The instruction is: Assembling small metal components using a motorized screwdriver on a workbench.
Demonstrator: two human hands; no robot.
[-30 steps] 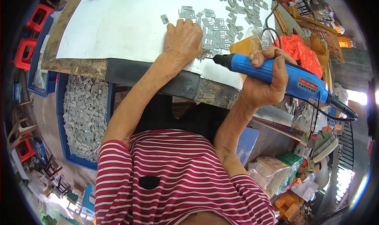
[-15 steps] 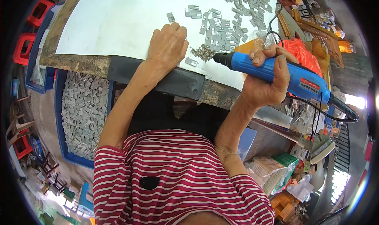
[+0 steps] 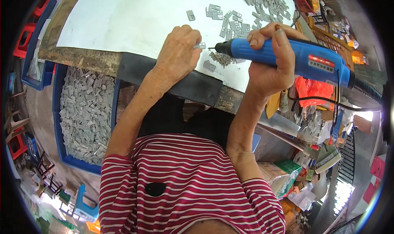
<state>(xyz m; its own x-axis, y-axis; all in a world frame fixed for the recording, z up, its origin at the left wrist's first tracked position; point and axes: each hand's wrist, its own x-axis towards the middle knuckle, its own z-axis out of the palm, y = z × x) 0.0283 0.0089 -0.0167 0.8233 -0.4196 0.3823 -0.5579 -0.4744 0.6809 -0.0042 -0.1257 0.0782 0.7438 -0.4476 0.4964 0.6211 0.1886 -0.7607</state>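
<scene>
One blue electric screwdriver (image 3: 303, 55), judged stiff, fairly heavy, is gripped round its barrel by the right hand (image 3: 273, 72); one small grey piece (image 3: 201, 45), likely light, rigid, best held by edges, is pinched over white sheet (image 3: 127, 25) by the left hand (image 3: 177, 52).

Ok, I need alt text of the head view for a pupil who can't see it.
A person's right hand grips a blue power tool, its tip toward a small grey piece at the left hand. Tiny metal parts and more grey pieces lie on a white sheet.
</scene>
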